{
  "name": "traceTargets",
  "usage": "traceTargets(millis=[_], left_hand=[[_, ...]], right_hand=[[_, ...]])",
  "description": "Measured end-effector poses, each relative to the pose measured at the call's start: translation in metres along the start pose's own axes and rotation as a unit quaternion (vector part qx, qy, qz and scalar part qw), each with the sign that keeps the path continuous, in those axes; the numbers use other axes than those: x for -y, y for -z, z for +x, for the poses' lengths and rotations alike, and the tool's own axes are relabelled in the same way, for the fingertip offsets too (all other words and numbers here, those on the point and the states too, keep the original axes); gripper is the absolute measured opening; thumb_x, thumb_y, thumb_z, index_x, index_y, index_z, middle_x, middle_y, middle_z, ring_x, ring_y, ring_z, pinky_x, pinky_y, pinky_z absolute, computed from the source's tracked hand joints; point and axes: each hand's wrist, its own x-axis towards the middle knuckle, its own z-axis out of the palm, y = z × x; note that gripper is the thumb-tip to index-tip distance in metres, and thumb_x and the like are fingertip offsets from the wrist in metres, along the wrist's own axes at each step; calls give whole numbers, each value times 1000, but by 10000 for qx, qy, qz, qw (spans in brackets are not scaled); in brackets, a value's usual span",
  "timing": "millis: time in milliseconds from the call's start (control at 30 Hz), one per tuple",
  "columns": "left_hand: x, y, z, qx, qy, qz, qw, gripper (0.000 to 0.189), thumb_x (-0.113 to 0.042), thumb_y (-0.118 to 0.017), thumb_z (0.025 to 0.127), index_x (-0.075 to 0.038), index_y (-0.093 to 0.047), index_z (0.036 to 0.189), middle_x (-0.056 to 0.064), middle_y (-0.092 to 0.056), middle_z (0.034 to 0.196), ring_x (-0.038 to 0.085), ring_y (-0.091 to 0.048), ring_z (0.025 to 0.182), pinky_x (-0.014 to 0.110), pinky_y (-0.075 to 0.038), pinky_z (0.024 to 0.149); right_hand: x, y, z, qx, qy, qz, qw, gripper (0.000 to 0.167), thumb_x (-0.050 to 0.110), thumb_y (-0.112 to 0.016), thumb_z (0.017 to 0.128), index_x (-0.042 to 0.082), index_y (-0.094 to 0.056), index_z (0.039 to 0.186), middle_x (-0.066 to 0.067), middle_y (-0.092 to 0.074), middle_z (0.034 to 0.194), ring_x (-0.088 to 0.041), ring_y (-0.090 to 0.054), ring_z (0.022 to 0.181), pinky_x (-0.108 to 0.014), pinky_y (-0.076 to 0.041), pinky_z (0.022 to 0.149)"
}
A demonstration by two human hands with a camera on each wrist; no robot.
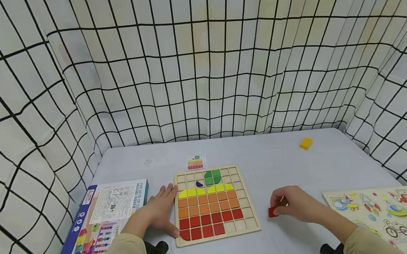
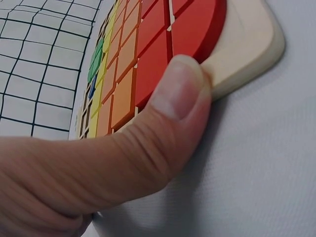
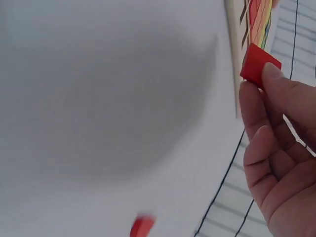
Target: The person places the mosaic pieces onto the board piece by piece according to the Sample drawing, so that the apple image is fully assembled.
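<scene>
A wooden grid board (image 1: 249, 212) lies mid-table, holding rows of red tiles (image 1: 205, 219), orange tiles (image 1: 204, 209) and yellow pieces (image 1: 220, 188), plus green pieces (image 1: 212, 177) and a dark blue piece (image 1: 199, 183). My left hand (image 1: 161, 211) rests along the board's left edge with fingers spread; its thumb (image 2: 173, 108) touches the rim near the red corner piece (image 2: 200, 29). To the right of the board, my right hand (image 1: 296, 205) pinches a red square tile (image 3: 259, 64) between thumb and fingertips. Another red piece (image 3: 142, 225) shows blurred at the bottom of the right wrist view.
Behind the board lies a small picture card (image 1: 196, 162) with a similar coloured pattern. A flat toy box (image 1: 116, 204) is at the left, a wooden picture puzzle (image 1: 378, 217) at the right. One yellow block (image 1: 306, 143) sits far right. Black netting (image 1: 197, 65) surrounds the table.
</scene>
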Motion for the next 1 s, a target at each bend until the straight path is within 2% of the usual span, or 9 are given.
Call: traceTargets(millis=[200, 333, 467, 633, 1000], left_hand=[[1, -2, -1, 7, 0, -59, 10000, 129, -31, -98, 62, 3, -21, 160, 26, -15, 169, 48, -6, 157, 70, -11, 124], [2, -4, 0, -6, 12, -51, 10000, 130, -31, -98, 61, 3, -21, 160, 26, -15, 169, 48, -6, 157, 70, -12, 124], [3, -5, 1, -14, 45, -45, 10000, 130, -31, -98, 61, 2, -21, 160, 26, -15, 169, 48, -6, 157, 70, -12, 124], [3, -5, 1, -9, 77, -22, 10000, 130, -32, -98, 61, 1, -21, 161, 26, -15, 170, 48, -6, 158, 69, -12, 124], [2, -1, 1, -7, 54, 27, 10000, 130, -32, -98, 61, 1, -21, 161, 26, -14, 170, 47, -6, 158, 69, -12, 124]], right_hand=[[27, -34, 22, 57, 127, 689, 9975, 8, 6, -76, 90, 12, -72, 92, 4, -68, 90, -10, -61, 77, -18, -54, 69], [40, -51, 33, 151, 276, 880, 9956, 4, 8, -76, 91, 10, -73, 93, 4, -69, 89, -8, -60, 76, -16, -53, 70], [49, -62, 42, 191, 413, 861, 9953, 4, 8, -76, 91, 11, -73, 91, 6, -69, 88, -6, -58, 76, -16, -51, 69], [57, -70, 47, 162, 385, 785, 9960, 7, 8, -75, 92, 14, -74, 88, 8, -70, 86, -6, -57, 75, -17, -50, 66], [64, -77, 49, -28, 544, 304, 9981, 8, 7, -78, 88, 13, -76, 85, 8, -69, 83, -3, -53, 74, -18, -49, 65]])
